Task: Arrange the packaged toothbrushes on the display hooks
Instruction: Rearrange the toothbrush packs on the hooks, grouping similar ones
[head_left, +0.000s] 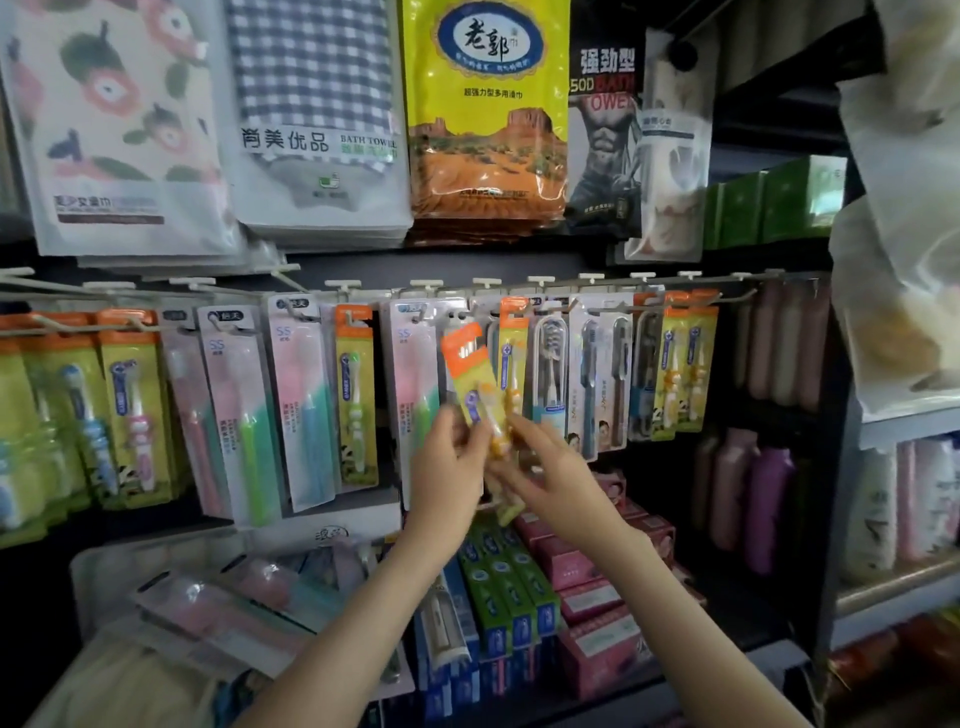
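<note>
Packaged toothbrush (475, 374) in a yellow card with an orange top, held tilted to the left in front of a shop display, its top just below the row of display hooks (591, 279). Two bare forearms reach up from the bottom edge. The left hand (447, 457) grips the lower half of the pack, with fingers curled round its left edge. The right hand (550, 467) meets it from the right, fingers stretched out and touching the pack's lower end; blur hides whether it pinches anything. A further yellowish pack edge shows under both hands.

Below the arms, loose pink blister packs (223, 608) lie on a shelf. Beside them stand upright toothpaste boxes (498, 587) in green and blue, and pink boxes (587, 577). Behind the hands, hanging packs (244, 415) of toothbrushes fill the hooks from left to right: yellow, pink and clear. To the right stand pink and purple bottles (769, 493). Above the hooks hang bagged towels (311, 104), floral and checked, and a bright yellow bag (485, 104).
</note>
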